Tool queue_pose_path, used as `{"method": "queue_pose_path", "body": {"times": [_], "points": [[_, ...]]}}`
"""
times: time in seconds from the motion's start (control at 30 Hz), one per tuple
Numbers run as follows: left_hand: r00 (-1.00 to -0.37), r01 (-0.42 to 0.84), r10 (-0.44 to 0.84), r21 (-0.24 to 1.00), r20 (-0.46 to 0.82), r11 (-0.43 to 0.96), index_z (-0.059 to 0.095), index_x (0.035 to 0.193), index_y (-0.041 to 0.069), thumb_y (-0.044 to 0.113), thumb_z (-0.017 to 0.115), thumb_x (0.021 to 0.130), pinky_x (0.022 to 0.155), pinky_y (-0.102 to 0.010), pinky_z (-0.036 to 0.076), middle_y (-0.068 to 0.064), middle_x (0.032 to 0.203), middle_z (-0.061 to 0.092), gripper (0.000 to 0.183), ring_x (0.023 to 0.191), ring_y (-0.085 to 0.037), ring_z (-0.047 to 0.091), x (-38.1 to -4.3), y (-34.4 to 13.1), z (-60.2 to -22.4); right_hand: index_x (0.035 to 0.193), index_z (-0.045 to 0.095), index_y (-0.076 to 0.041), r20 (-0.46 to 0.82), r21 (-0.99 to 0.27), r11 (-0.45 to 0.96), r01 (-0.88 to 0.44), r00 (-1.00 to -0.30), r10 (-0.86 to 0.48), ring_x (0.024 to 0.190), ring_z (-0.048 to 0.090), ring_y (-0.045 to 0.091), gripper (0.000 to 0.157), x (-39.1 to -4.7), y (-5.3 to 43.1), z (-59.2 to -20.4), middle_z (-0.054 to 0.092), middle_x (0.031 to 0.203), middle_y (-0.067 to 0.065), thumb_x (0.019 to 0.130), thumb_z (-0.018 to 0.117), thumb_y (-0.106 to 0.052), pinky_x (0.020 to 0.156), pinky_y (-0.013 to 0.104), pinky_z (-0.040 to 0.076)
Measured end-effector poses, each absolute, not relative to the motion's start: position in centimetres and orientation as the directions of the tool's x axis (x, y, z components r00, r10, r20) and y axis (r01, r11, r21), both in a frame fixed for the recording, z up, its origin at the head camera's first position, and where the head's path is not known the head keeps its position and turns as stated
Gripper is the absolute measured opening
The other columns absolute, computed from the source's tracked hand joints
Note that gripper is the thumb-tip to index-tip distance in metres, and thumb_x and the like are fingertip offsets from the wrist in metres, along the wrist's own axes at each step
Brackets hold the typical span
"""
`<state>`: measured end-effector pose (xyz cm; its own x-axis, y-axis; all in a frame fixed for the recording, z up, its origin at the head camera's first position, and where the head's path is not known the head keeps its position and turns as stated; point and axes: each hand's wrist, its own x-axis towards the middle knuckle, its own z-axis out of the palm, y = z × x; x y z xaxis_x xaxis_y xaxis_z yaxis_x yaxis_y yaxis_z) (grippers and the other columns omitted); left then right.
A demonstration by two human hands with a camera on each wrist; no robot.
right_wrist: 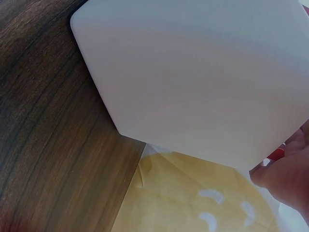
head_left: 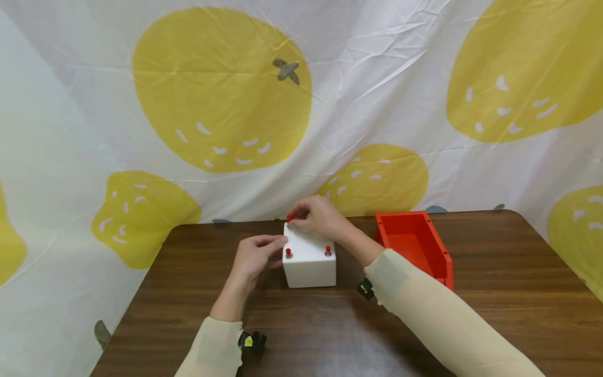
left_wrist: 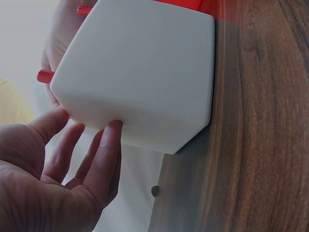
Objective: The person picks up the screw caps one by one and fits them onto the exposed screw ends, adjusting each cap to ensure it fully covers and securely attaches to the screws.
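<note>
A white box (head_left: 309, 273) with rounded edges stands on the table. Small red-tipped toggle switches rise from its top: one at the near left corner (head_left: 288, 252), another at the near right (head_left: 327, 250). At the far left corner my right hand (head_left: 322, 217) pinches a third red-tipped switch (head_left: 289, 218) between thumb and fingers; its red tip (right_wrist: 276, 154) shows partly in the right wrist view. My left hand (head_left: 254, 255) rests against the box's left side, thumb at the top edge, with fairly straight fingers (left_wrist: 107, 147) touching the side wall. The far right corner is hidden by my right hand.
A red open-topped bin (head_left: 447, 262) stands right of the box, partly behind my right forearm. The brown wooden table (head_left: 188, 303) ends just behind the box, where a white cloth (head_left: 348, 94) printed with yellow fruit hangs.
</note>
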<state>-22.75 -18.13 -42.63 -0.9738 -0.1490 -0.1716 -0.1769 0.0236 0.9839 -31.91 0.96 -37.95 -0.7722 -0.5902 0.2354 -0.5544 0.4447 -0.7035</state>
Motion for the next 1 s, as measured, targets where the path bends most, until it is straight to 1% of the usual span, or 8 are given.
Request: {"method": "queue_pose_path", "body": {"times": [0.2, 0.5, 0.8, 1.0], "points": [[-0.974, -0.177, -0.145, 0.984, -0.172, 0.026, 0.079, 0.118, 0.001, 0.026, 0.085, 0.094, 0.08, -0.037, 0.066, -0.014, 0.117, 0.075, 0.035, 0.095, -0.023, 0.075, -22.57, -18.1, -42.48, 0.107, 0.081, -0.007, 0.244, -0.687, 0.446, -0.574, -0.76, -0.602, 0.088, 0.07, 0.01, 0.016, -31.97, 0.95, -38.01, 0.077, 0.094, -0.003, 0.094, 0.084, -0.014, 0.079, 0.028, 0.058], [-0.976, -0.166, -0.143, 0.986, -0.163, 0.011, 0.079, 0.117, 0.001, 0.024, 0.086, 0.093, 0.079, -0.037, 0.066, -0.014, 0.117, 0.075, 0.034, 0.094, -0.022, 0.074, -22.7, -18.05, -42.57, 0.105, 0.082, -0.009, 0.268, -0.647, 0.458, -0.609, -0.745, -0.611, 0.085, 0.068, 0.008, 0.015, -32.05, 0.94, -38.15, 0.077, 0.092, -0.005, 0.092, 0.085, -0.016, 0.078, 0.027, 0.057], [-0.977, -0.165, -0.145, 0.986, -0.159, 0.03, 0.079, 0.118, 0.001, 0.026, 0.085, 0.094, 0.079, -0.037, 0.066, -0.015, 0.118, 0.074, 0.035, 0.094, -0.021, 0.074, -22.58, -18.07, -42.52, 0.104, 0.082, -0.01, 0.272, -0.625, 0.475, -0.62, -0.743, -0.612, 0.085, 0.067, 0.009, 0.014, -32.02, 0.92, -38.21, 0.077, 0.093, -0.005, 0.093, 0.084, -0.017, 0.077, 0.028, 0.057], [-0.977, -0.158, -0.146, 0.987, -0.153, 0.021, 0.079, 0.117, 0.0, 0.023, 0.085, 0.094, 0.078, -0.036, 0.067, -0.015, 0.117, 0.074, 0.033, 0.092, -0.021, 0.074, -22.6, -18.03, -42.59, 0.104, 0.082, -0.01, 0.271, -0.623, 0.481, -0.617, -0.747, -0.607, 0.086, 0.067, 0.01, 0.014, -31.98, 0.94, -38.19, 0.077, 0.094, -0.005, 0.092, 0.085, -0.017, 0.077, 0.028, 0.056]]}}
